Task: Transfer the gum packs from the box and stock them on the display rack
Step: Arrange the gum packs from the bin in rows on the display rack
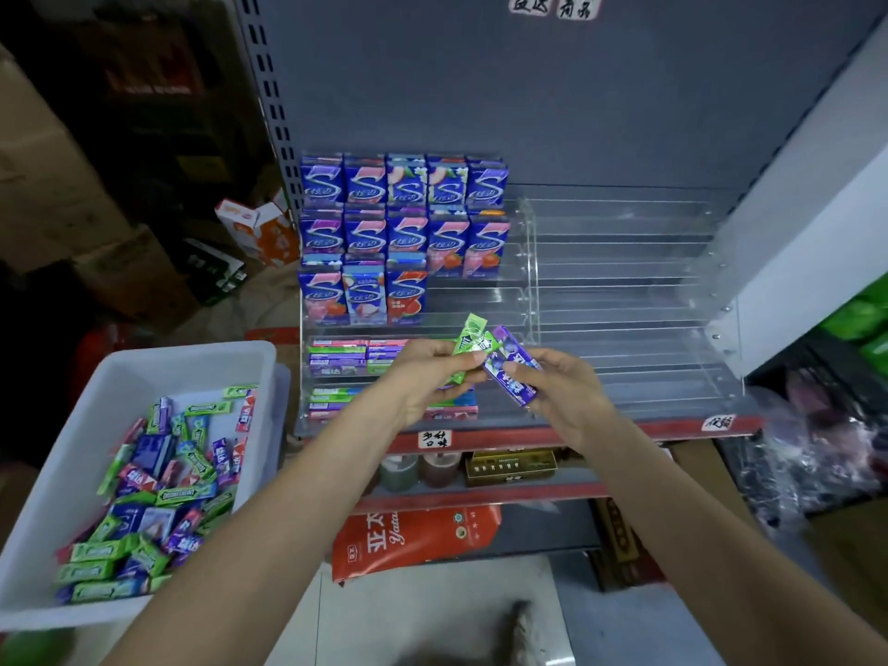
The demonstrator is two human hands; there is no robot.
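Observation:
A white plastic box at the lower left holds several loose gum packs in green, purple, blue and red. The clear acrylic display rack stands on the shelf; its left half carries rows of upright blue-purple gum boxes and flat stick packs on the lower tiers. In front of the rack's lower tiers my left hand pinches green gum packs. My right hand grips a purple gum pack, which touches the green ones.
The rack's right half shows bare acrylic tiers. A red shelf edge runs below the rack, with a gold box and a red bag on lower levels. Cardboard cartons pile up at the left. Plastic-wrapped goods sit at the right.

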